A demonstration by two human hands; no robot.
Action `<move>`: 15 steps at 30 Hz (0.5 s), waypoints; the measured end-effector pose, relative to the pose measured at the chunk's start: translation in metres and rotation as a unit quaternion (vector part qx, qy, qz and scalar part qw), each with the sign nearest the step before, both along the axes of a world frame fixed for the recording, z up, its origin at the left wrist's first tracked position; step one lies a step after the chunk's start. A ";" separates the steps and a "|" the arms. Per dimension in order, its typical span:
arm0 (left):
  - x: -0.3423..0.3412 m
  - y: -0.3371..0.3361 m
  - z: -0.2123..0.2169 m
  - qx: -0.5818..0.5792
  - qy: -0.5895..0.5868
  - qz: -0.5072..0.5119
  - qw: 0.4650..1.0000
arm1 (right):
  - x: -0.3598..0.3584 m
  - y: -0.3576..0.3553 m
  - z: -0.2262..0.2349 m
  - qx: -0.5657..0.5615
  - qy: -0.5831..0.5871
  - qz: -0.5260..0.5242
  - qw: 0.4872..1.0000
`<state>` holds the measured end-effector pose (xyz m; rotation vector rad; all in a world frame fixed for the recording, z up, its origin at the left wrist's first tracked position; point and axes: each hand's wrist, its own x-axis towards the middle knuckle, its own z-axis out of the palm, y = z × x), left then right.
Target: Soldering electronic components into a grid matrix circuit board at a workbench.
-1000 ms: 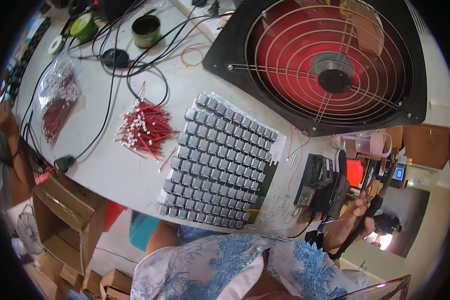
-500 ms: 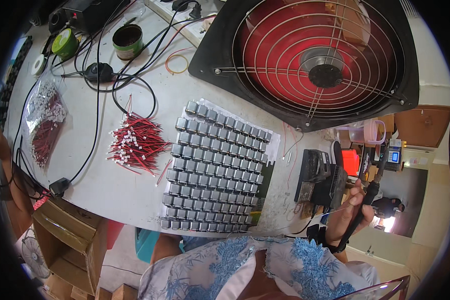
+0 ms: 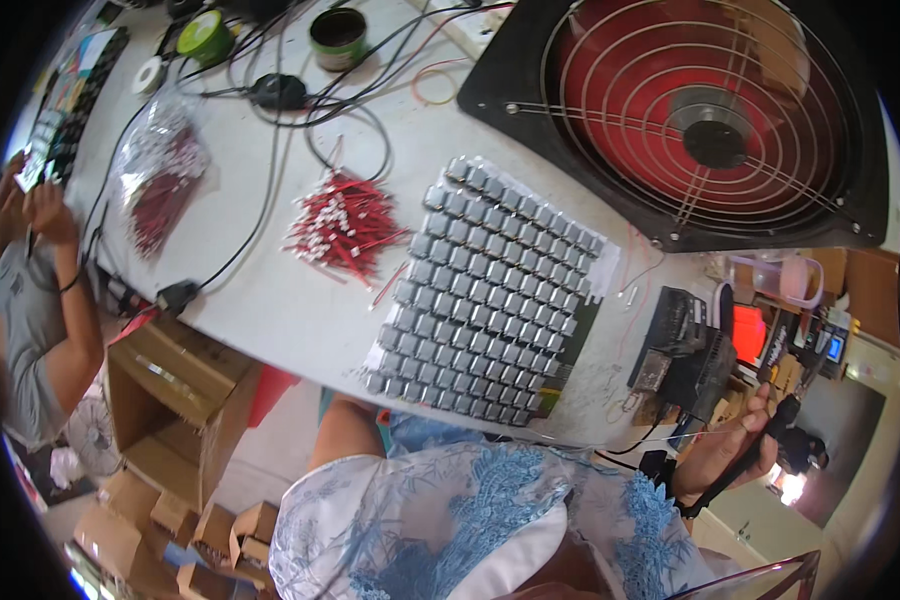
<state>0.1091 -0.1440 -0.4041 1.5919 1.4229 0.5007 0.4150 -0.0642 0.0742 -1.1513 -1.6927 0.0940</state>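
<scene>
Right hand (image 3: 722, 450) low at the right edge, fingers (image 3: 760, 402) curled tight round a slim black soldering iron (image 3: 760, 440) held off the rim of the counter (image 3: 270, 300), tip end hidden behind the hand. Left hand out of sight, so no telling how its fingers stand. Just above the right hand, a black soldering station (image 3: 685, 350) with thin wires trailing down. To its left, flat on the white counter, a tilted board packed with rows of small silvery square components (image 3: 490, 290). Further left, a loose heap of short red wires with white ends (image 3: 345, 225); beyond that, a clear bag of more red wires (image 3: 160, 185) among black cables. Filling the upper right, a big square black fan with red blades behind a wire guard (image 3: 700, 110). At far left, another person's hands (image 3: 30, 205) raised over a dark tray. Cardboard boxes (image 3: 170, 400) on the floor below.
</scene>
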 end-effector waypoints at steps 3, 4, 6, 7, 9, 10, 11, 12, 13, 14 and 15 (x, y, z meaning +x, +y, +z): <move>-0.041 -0.033 0.025 -0.009 0.043 0.014 0.999 | 0.013 -0.003 -0.009 -0.009 0.018 0.026 0.999; -0.056 -0.044 0.035 -0.011 0.060 0.019 0.998 | 0.014 -0.002 -0.014 -0.013 0.029 0.022 0.999; -0.075 -0.053 0.057 -0.010 0.079 0.020 0.997 | 0.011 0.001 -0.015 -0.014 0.055 0.008 0.998; -0.085 -0.061 0.067 -0.009 0.095 0.028 0.995 | 0.010 0.003 -0.021 -0.008 0.076 -0.001 0.997; -0.104 -0.075 0.088 -0.005 0.126 0.045 0.991 | 0.001 0.013 -0.027 -0.029 0.091 -0.007 0.995; -0.107 -0.062 0.105 0.011 0.117 0.034 0.993 | -0.007 0.012 -0.006 -0.032 0.066 -0.043 0.996; -0.122 -0.078 0.106 -0.070 0.108 0.049 0.990 | -0.008 0.013 -0.008 -0.028 0.105 -0.034 0.993; -0.136 -0.093 0.112 -0.150 0.097 0.073 0.981 | -0.008 0.016 -0.011 -0.029 0.117 -0.017 0.993; -0.146 -0.111 0.121 -0.177 0.042 0.141 0.973 | -0.008 0.015 -0.011 -0.052 0.081 -0.051 0.994; -0.148 -0.098 0.157 -0.167 0.050 0.168 0.970 | -0.008 0.018 -0.016 -0.070 0.045 -0.080 0.993; -0.147 -0.073 0.211 -0.239 0.152 0.098 0.954 | -0.011 0.023 -0.023 -0.010 0.060 -0.077 0.995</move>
